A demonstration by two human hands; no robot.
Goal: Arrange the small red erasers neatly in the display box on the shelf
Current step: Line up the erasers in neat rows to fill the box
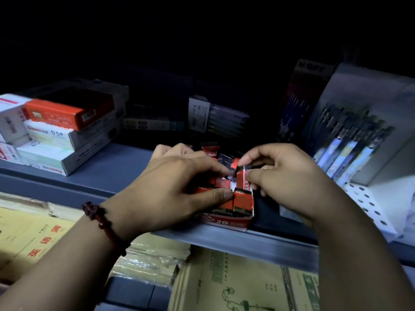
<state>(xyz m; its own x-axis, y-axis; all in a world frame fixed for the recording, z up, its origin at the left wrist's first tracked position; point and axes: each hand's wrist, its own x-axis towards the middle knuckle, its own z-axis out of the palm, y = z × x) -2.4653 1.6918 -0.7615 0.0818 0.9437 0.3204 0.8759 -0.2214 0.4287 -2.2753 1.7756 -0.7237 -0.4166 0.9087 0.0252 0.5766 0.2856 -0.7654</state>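
Head view: mid-arranging. Right hand point(283, 173) is pinching one small red wrapped eraser point(243, 178) upright over the red cardboard display box point(233, 222) at the grey metal shelf point(258, 243) front edge. Left hand point(177, 187) is arching palm-down, fingers pressing the seated erasers point(241, 198) tight. Next: probably slotting it into the gap, aligned.

Dim light, grey metal shelf point(107, 173), dark recess behind, white pegboard panel point(368, 205)
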